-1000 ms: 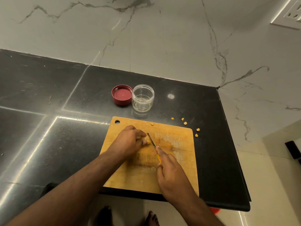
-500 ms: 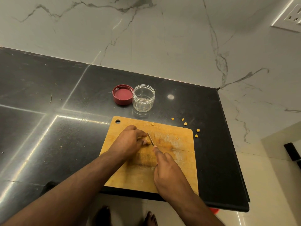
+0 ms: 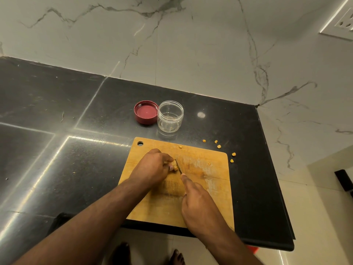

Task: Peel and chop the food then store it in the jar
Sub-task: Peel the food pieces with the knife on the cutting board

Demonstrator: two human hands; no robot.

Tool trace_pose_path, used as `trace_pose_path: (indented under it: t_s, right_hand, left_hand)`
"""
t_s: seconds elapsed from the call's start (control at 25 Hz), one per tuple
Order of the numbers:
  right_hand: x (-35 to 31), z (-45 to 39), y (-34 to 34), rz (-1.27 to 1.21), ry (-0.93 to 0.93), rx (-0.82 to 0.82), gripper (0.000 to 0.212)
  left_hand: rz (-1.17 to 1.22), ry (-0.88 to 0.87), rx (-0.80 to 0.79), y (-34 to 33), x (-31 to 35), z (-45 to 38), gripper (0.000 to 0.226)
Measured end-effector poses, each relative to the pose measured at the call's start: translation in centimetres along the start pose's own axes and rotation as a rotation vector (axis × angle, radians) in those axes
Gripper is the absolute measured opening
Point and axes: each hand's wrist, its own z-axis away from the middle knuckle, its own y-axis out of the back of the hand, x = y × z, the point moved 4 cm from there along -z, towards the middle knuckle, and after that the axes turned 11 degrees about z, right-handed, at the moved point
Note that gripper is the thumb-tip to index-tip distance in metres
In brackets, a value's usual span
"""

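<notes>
On the wooden board [image 3: 200,188] the left hand [image 3: 152,168] curls its fingers [image 3: 168,159] over a small pale piece of food [image 3: 174,166], pinning it near the board's middle. The right hand [image 3: 198,205] grips a knife [image 3: 178,166], forefinger laid along its back, the blade set against the food just beside the left fingertips. The board lies on the black desk [image 3: 57,150] with its near edge almost at the desk's front edge and its right edge near the desk's right edge. Behind the board's far edge stands the open jar [image 3: 170,116], touching or almost touching the red lid [image 3: 146,112] on its left, which lies inside up. Yellow bits [image 3: 218,146] lie scattered on the desk off the board's far right corner, one more on the board. Left of the board the desk runs wide and bare-looking; the wall [image 3: 191,44] closes it behind.
</notes>
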Motion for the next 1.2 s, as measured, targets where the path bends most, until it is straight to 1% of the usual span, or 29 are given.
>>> trace_pose_path:
  t_s: [0.28, 0.48, 0.6, 0.8, 1.2]
  right_hand:
    - [1.0, 3.2, -0.4, -0.015, -0.035, 0.009, 0.055]
    - [1.8, 3.9, 0.6, -0.121, -0.047, 0.084, 0.053]
    - [2.0, 3.6, 0.8, -0.159, -0.060, 0.072, 0.052]
    - [0.9, 3.0, 0.2, -0.156, -0.006, 0.049, 0.053]
    - [-0.4, 1.7, -0.1, -0.070, 0.048, 0.086, 0.053]
  left_hand:
    - [0.023, 0.021, 0.011, -0.1, -0.2, 0.1, 0.038]
    - [0.031, 0.024, 0.001, 0.0, -0.2, 0.5, 0.039]
    - [0.054, 0.044, 0.004, 0.0, -0.7, 1.3, 0.040]
    - [0.062, 0.047, 0.011, 0.2, -1.1, 1.8, 0.042]
    - [0.062, 0.035, 0.013, 0.1, -1.0, 1.9, 0.042]
